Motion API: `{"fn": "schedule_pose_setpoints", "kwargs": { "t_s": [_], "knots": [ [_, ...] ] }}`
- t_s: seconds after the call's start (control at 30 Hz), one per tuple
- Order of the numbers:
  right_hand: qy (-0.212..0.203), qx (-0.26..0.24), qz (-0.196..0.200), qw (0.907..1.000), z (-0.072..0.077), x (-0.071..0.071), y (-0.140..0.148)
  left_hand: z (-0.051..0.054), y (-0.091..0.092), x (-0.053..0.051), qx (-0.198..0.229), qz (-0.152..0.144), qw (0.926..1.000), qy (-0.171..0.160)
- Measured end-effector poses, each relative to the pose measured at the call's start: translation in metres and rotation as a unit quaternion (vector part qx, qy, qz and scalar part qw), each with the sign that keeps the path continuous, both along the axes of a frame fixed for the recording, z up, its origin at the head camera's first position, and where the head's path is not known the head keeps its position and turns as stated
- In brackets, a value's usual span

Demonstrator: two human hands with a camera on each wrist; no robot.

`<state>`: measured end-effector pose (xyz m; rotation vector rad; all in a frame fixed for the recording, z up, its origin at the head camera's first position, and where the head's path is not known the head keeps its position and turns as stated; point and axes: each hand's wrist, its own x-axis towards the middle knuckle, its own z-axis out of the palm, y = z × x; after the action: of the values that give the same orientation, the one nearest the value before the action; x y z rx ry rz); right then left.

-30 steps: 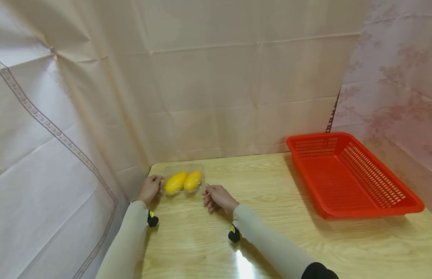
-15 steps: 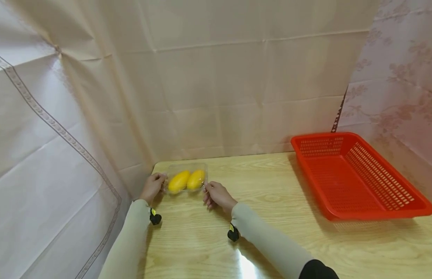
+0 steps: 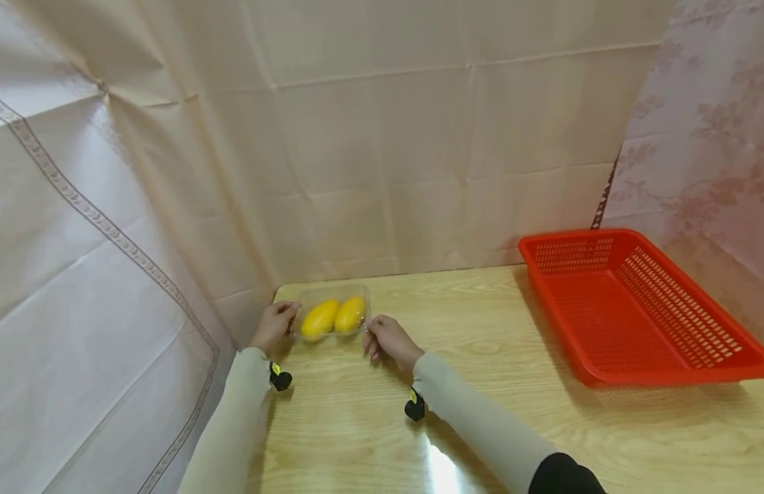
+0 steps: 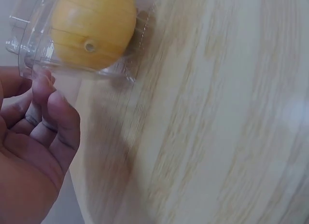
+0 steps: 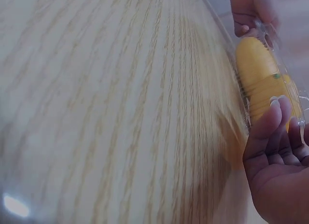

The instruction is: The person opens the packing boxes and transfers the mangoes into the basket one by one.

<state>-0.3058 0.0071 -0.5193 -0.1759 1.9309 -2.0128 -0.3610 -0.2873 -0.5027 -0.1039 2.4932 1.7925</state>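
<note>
A clear plastic box (image 3: 309,296) stands near the table's far left corner, with two yellow mangoes (image 3: 321,319) side by side inside. My left hand (image 3: 273,324) pinches its left end; the left wrist view shows the fingertips at the box's rim, close to one mango (image 4: 91,28). At the opposite end, my right hand (image 3: 390,341) pinches the near right corner between thumb and fingers. The right wrist view has that hand (image 5: 280,161) in front of the box, with the left hand beyond.
A red slotted plastic basket (image 3: 635,326) stands at the right of the wooden table (image 3: 456,315). Beige cloth (image 3: 382,151) hangs behind, and more cloth (image 3: 98,309) closes off the left side near my left arm.
My right thumb and fingers have moved slightly left onto the box's corner. The head view has shifted a little to the left. The box and basket keep their places on the table.
</note>
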Motion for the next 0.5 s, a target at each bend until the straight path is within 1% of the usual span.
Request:
{"fn": "schedule_pose_setpoints", "kwargs": {
  "t_s": [0.1,0.23,0.33,0.4,0.5],
  "knots": [
    [0.004,0.0,-0.006,1.0,0.002,0.002,0.002,0.002,0.004,0.004,0.0,0.01,0.9999,0.012],
    [0.01,0.0,-0.007,0.9999,0.003,0.004,0.01,0.008,0.014,0.007,0.001,0.018,0.9993,0.032],
    [0.014,0.004,-0.003,0.9999,0.004,0.007,0.02,0.012,0.022,0.011,0.01,0.02,0.999,0.04],
    [0.02,0.007,-0.001,0.9998,0.006,0.01,0.026,0.015,0.029,0.016,0.017,0.019,0.9988,0.042],
    [0.024,0.012,-0.003,0.9996,0.01,0.017,0.036,0.017,0.04,0.028,0.031,0.024,0.9984,0.04]
  ]
}}
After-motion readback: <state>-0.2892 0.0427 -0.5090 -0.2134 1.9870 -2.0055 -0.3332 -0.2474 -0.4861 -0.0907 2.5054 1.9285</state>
